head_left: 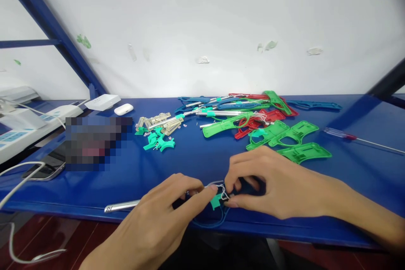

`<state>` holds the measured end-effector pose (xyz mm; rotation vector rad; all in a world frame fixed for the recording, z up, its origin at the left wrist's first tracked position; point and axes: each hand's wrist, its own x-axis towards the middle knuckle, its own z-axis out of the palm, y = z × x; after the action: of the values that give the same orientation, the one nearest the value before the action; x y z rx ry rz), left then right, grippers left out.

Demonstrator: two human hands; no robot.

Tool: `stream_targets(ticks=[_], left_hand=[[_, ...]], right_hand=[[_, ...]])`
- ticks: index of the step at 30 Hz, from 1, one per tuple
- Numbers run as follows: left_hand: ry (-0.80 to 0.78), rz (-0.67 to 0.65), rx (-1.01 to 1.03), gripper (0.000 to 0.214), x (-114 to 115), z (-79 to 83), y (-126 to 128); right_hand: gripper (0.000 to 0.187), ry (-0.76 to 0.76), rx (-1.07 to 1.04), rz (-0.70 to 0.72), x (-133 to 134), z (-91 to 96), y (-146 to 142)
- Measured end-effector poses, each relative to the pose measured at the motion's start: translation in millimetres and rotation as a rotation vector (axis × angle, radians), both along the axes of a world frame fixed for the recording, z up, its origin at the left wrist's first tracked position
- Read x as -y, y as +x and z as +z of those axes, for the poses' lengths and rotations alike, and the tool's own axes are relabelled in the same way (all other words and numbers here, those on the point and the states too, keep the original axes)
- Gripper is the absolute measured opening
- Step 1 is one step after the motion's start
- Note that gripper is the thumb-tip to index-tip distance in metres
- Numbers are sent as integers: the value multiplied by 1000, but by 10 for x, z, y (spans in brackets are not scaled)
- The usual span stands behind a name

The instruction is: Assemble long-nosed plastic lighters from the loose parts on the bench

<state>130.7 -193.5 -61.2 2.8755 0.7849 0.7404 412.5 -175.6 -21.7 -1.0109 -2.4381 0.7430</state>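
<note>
Along the front edge of the tabletop (190, 160), head view: left hand (171, 211) closed around a metal tube (122, 206), thumb beside a teal clip (216, 202). Right hand (268, 185) pinches the white string (224, 194) next to the clip. A blue frame (210, 225), partly hidden, shows below both hands. Toward the rear edge: green frames (305, 152), red frames (274, 115). Near the right edge: screwdriver (338, 133).

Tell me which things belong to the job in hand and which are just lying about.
Apparently the job's:
thin white wires
teal plastic piece
silver metal tube
green plastic shells
red plastic shells
perhaps clear-handled screwdriver

Probably stray:
flat black phone
rounded white plastic case
white plastic power strip
</note>
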Motion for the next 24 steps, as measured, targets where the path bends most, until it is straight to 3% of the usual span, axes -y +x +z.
stream_targets(ticks=[13,24], left_hand=[[85,16,61,55,-70,-62,76],[145,3,147,34,-87,-46,103]], right_hand=[[11,29,3,-2,-8,-31,10],[11,37,4,9,-6,-29,19]])
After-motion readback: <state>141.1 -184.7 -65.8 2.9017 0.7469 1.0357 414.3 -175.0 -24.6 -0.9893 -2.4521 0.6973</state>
